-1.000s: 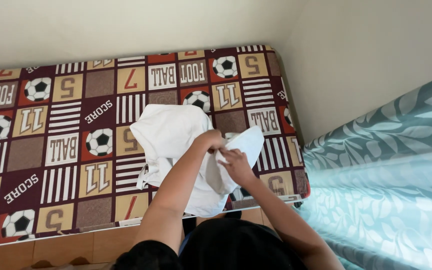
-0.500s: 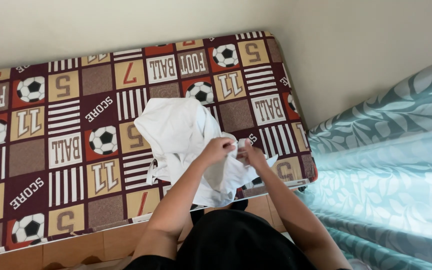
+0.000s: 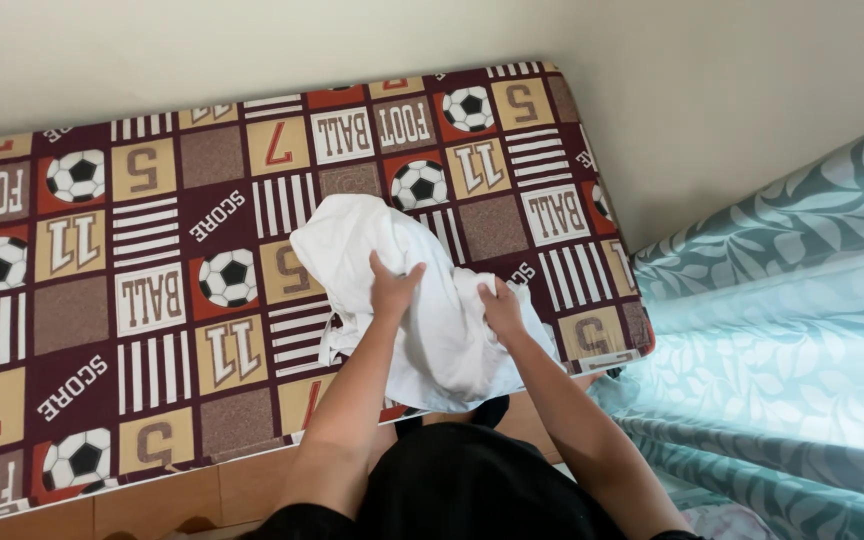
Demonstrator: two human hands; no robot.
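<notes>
Both hands gathering a white cloth on the bed.

The left hand [image 3: 392, 290] has its fingers [image 3: 380, 268] closed into the bunched middle of the white cloth [image 3: 432, 340]; the right hand [image 3: 502, 308] pinches a fold just beside it, fingers curled shut on the fabric. The cloth lies crumpled on the patterned mattress [image 3: 132, 300], near its front edge, with one part hanging over the wooden bed frame [image 3: 152, 500] toward the person's body. A leaf-print curtain [image 3: 782, 300] hangs to the right. By the look of it, the step in hand is sorting out the bunched fabric; the next move would call for finding an edge or corner and drawing the hands apart.
</notes>
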